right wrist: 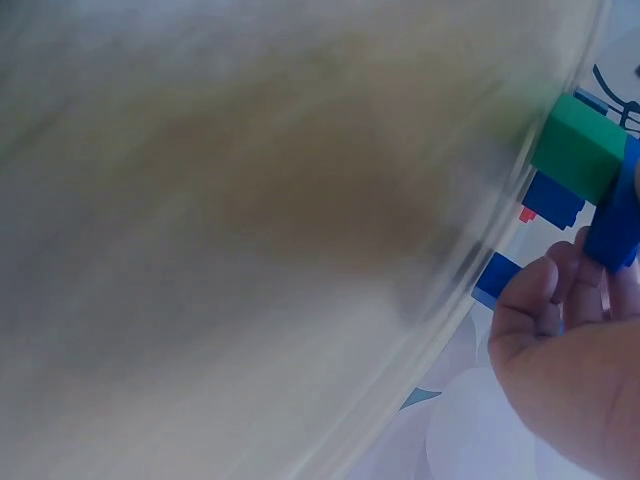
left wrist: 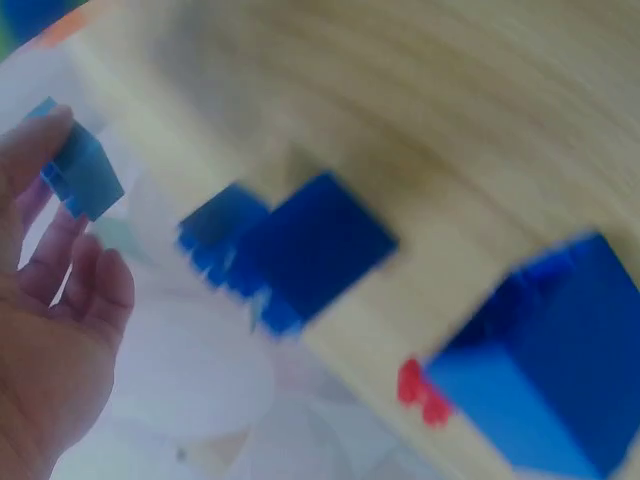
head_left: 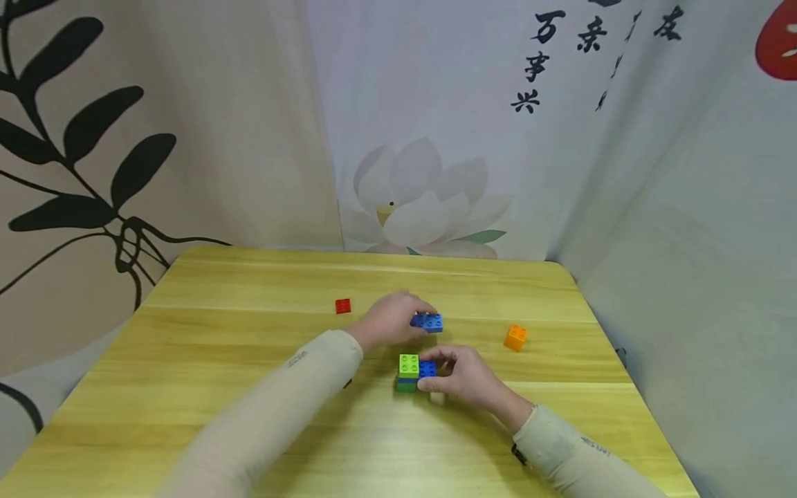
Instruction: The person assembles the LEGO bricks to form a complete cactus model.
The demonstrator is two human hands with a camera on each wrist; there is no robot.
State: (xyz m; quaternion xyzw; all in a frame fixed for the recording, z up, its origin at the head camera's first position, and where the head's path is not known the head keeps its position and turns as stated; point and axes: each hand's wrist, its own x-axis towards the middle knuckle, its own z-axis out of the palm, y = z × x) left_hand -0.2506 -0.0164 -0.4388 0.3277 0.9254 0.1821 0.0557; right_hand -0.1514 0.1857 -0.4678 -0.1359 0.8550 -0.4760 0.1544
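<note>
My left hand point(head_left: 392, 319) pinches a blue toy building brick point(head_left: 429, 322) between thumb and fingers, above the table beyond the stack. In the left wrist view that blue brick point(left wrist: 92, 180) shows its studs to one side. My right hand point(head_left: 467, 377) grips the blue brick point(head_left: 427, 369) at the right side of a small stack. A lime green brick point(head_left: 408, 365) tops this stack, with a thin blue band and a darker green brick point(head_left: 407, 387) below it. The right wrist view shows the green brick point(right wrist: 580, 147) beside the gripped blue brick point(right wrist: 615, 220).
A red brick point(head_left: 343, 306) lies left of my left hand, and an orange brick point(head_left: 515, 337) stands to the right. More blue bricks point(left wrist: 320, 248) appear near the left wrist, hidden behind the left arm from above. A printed curtain point(head_left: 423, 124) hangs behind the wooden table point(head_left: 249, 290).
</note>
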